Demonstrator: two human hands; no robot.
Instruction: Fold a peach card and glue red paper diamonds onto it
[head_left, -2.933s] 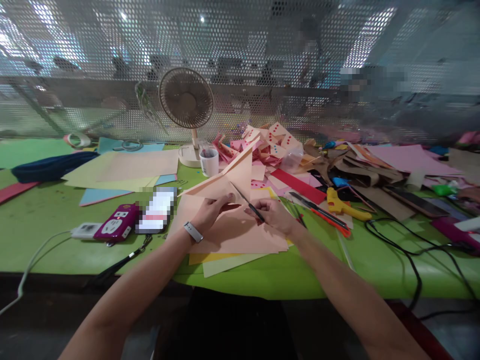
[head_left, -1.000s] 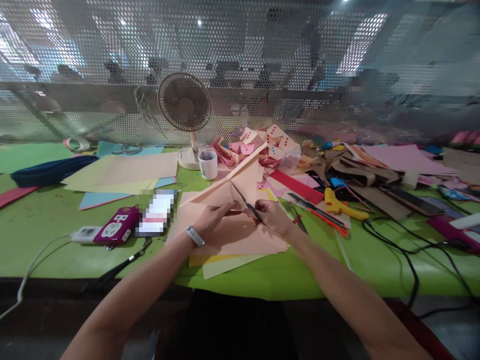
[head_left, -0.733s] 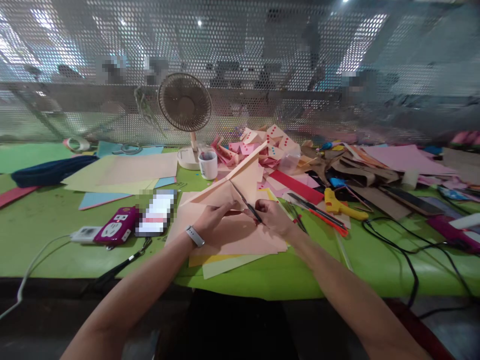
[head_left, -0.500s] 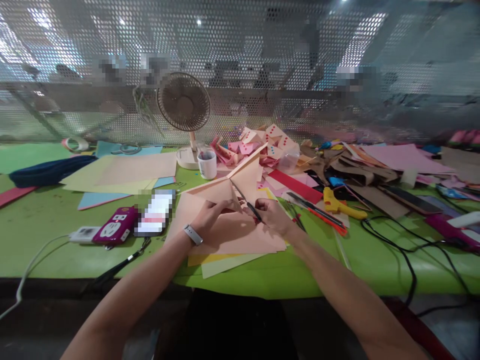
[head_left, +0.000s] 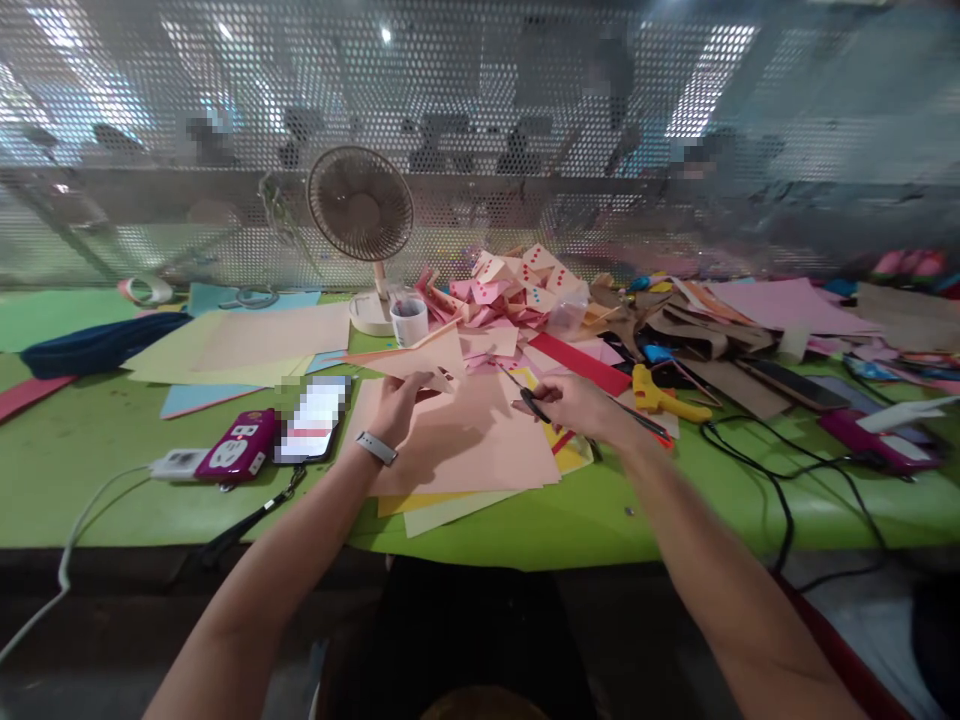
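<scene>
My left hand (head_left: 403, 408), with a watch band at the wrist, is closed on a folded peach paper (head_left: 427, 356), which it lifts above a stack of peach sheets (head_left: 465, 455). Black scissors (head_left: 534, 405) are in my right hand (head_left: 568, 402), over the right part of the stack, with their blades pointing up and left. A gap separates the scissors from the held paper. Yellow and pale green sheets stick out from under the stack.
A small fan (head_left: 361, 208) and a white cup (head_left: 409, 322) stand behind. Cut paper (head_left: 517, 285) is heaped beside them. A phone (head_left: 313, 420) and purple power bank (head_left: 240, 445) lie left; a yellow glue gun (head_left: 664, 398) and black cables lie right.
My left hand has moved left and up with the folded paper. My right hand has drawn the scissors away from it to the right, leaving more of the stack uncovered.
</scene>
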